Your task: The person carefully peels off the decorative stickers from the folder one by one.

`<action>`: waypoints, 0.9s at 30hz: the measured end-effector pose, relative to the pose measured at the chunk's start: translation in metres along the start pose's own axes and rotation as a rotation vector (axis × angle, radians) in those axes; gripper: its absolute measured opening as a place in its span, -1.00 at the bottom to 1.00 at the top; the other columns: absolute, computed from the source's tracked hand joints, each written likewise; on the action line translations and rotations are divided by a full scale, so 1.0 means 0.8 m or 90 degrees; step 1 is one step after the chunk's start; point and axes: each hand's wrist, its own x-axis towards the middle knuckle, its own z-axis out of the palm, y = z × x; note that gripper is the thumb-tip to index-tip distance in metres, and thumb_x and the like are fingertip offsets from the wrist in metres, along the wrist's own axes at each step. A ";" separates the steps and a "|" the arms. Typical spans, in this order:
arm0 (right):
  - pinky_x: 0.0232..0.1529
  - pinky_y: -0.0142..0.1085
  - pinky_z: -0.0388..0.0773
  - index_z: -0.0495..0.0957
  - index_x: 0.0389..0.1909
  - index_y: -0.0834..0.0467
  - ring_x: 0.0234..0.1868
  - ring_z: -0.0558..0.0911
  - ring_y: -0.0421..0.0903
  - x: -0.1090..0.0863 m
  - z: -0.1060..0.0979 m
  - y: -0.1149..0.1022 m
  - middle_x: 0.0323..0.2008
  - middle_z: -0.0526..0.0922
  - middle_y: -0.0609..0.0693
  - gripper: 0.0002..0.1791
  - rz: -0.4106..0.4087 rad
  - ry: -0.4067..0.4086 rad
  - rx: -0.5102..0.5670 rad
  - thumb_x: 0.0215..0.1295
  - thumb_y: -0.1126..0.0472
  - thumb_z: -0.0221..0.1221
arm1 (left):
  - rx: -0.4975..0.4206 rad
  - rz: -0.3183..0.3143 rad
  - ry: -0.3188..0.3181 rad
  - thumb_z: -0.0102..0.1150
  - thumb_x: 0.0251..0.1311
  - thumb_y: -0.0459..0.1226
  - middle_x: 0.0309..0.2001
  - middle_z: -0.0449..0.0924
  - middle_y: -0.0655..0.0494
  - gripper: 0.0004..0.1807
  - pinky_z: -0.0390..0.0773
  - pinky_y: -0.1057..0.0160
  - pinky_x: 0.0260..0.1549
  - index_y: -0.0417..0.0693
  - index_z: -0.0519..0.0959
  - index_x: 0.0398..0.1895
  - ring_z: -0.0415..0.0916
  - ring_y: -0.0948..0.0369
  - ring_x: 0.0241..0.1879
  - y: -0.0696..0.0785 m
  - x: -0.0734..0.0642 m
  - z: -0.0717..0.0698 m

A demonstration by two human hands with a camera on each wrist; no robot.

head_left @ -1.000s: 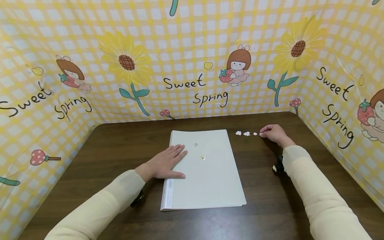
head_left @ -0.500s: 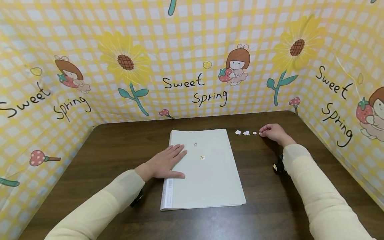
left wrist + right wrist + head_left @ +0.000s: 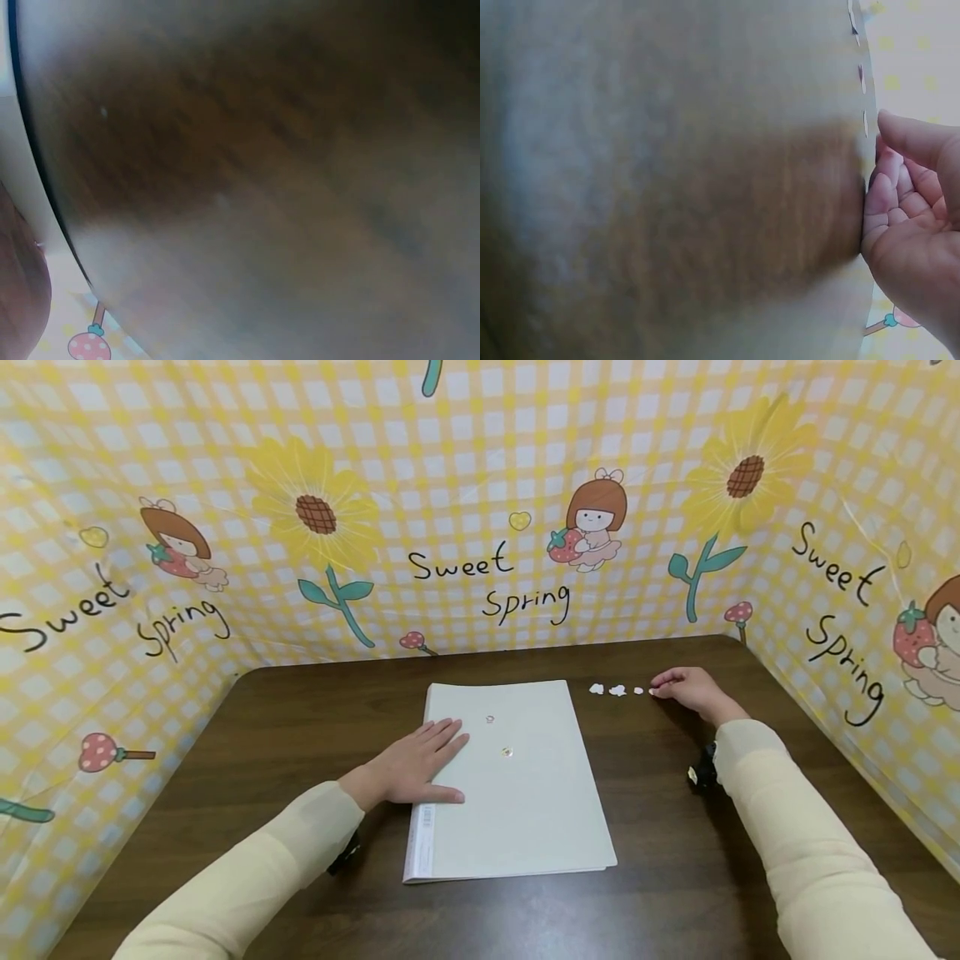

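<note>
My left hand (image 3: pixel 414 767) rests flat, fingers spread, on the left part of a white folder (image 3: pixel 528 822). Two tiny stickers, one pinkish (image 3: pixel 490 719) and one yellowish (image 3: pixel 507 752), lie on its cover. Toward the back right of the table my right hand (image 3: pixel 688 689) pinches at a small white sticker (image 3: pixel 652 692), its thumb and fingertips curled together. The fingers partly cover that piece. In the right wrist view the right hand (image 3: pixel 919 202) touches the tabletop with bent fingers; the sticker at its tips cannot be made out.
Three more white pieces (image 3: pixel 617 691) lie in a row between the folder and my right hand. The dark wooden table (image 3: pixel 322 718) is bordered by a yellow checked cloth (image 3: pixel 450 485) at the back and sides. The left wrist view shows mostly blurred tabletop (image 3: pixel 262 187).
Both hands stay almost where they were, the left on the folder and the right at the end piece of the row. The head view has shifted slightly.
</note>
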 end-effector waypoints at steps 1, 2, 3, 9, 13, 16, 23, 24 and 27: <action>-0.02 -0.16 0.35 0.49 0.02 0.41 -0.11 0.47 0.01 -0.001 0.000 0.000 -0.11 0.59 0.18 -0.66 0.000 0.000 0.002 0.37 0.24 0.17 | 0.000 -0.001 -0.001 -0.37 0.14 0.52 0.55 -0.27 -0.09 0.14 -0.24 0.07 0.41 -0.07 -0.13 0.56 -0.36 0.05 0.51 0.000 0.000 0.000; -0.01 -0.15 0.35 0.49 0.03 0.42 -0.08 0.46 0.04 -0.002 0.000 0.000 -0.06 0.57 0.22 -0.66 0.000 0.000 0.003 0.38 0.24 0.16 | 0.001 -0.001 -0.002 -0.37 0.14 0.52 0.55 -0.27 -0.09 0.14 -0.24 0.07 0.40 -0.07 -0.13 0.56 -0.36 0.05 0.51 0.001 0.001 0.000; 0.00 -0.15 0.35 0.48 0.04 0.42 -0.06 0.46 0.06 -0.002 0.000 0.001 -0.02 0.55 0.25 -0.66 0.002 0.001 0.005 0.39 0.24 0.16 | 0.001 0.000 -0.002 -0.37 0.14 0.52 0.55 -0.27 -0.09 0.14 -0.24 0.07 0.40 -0.07 -0.13 0.56 -0.36 0.05 0.51 0.001 0.001 0.001; -0.08 -0.19 0.37 0.46 0.09 0.41 -0.07 0.43 0.06 -0.008 0.002 0.001 0.06 0.46 0.28 -0.63 0.023 0.011 0.027 0.41 0.23 0.13 | 0.006 0.001 -0.007 -0.36 0.13 0.52 0.55 -0.26 -0.09 0.14 -0.24 0.06 0.40 -0.07 -0.13 0.56 -0.35 0.05 0.51 0.004 0.002 -0.001; -0.11 -0.22 0.42 0.45 0.11 0.42 -0.09 0.46 0.04 -0.011 0.004 -0.005 0.05 0.50 0.27 -0.60 0.022 0.024 0.042 0.41 0.21 0.13 | 0.009 0.003 -0.004 -0.34 0.14 0.51 0.54 -0.25 -0.10 0.13 -0.23 0.05 0.40 -0.07 -0.12 0.56 -0.34 0.04 0.51 0.004 0.001 -0.003; -0.09 -0.22 0.46 0.44 0.12 0.42 -0.07 0.49 0.03 -0.012 0.009 -0.012 0.03 0.53 0.25 -0.60 0.010 0.026 0.053 0.42 0.21 0.12 | 0.009 0.004 -0.001 -0.33 0.14 0.51 0.54 -0.24 -0.10 0.13 -0.21 0.05 0.40 -0.08 -0.11 0.56 -0.33 0.04 0.50 0.004 0.000 -0.004; 0.07 -0.08 0.44 0.43 0.12 0.45 0.00 0.50 0.13 -0.013 0.028 -0.043 -0.02 0.54 0.23 -0.60 -0.014 0.012 0.084 0.41 0.24 0.13 | 0.009 -0.005 -0.004 -0.36 0.13 0.52 0.55 -0.25 -0.09 0.14 -0.21 0.06 0.40 -0.07 -0.11 0.56 -0.34 0.05 0.51 0.003 -0.002 -0.004; 0.09 -0.06 0.43 0.42 0.12 0.45 0.01 0.50 0.14 -0.012 0.031 -0.047 -0.03 0.55 0.23 -0.60 -0.017 0.010 0.087 0.41 0.25 0.14 | 0.009 -0.006 -0.004 -0.37 0.12 0.52 0.55 -0.25 -0.09 0.14 -0.21 0.06 0.40 -0.06 -0.11 0.56 -0.34 0.05 0.51 0.003 -0.002 -0.004; 0.09 -0.02 0.42 0.42 0.11 0.45 -0.01 0.50 0.14 -0.012 0.041 -0.062 -0.07 0.56 0.19 -0.60 -0.026 0.005 0.093 0.40 0.25 0.14 | 0.009 -0.010 -0.003 -0.38 0.12 0.53 0.55 -0.25 -0.08 0.14 -0.20 0.06 0.40 -0.06 -0.11 0.56 -0.34 0.05 0.51 0.003 -0.003 -0.003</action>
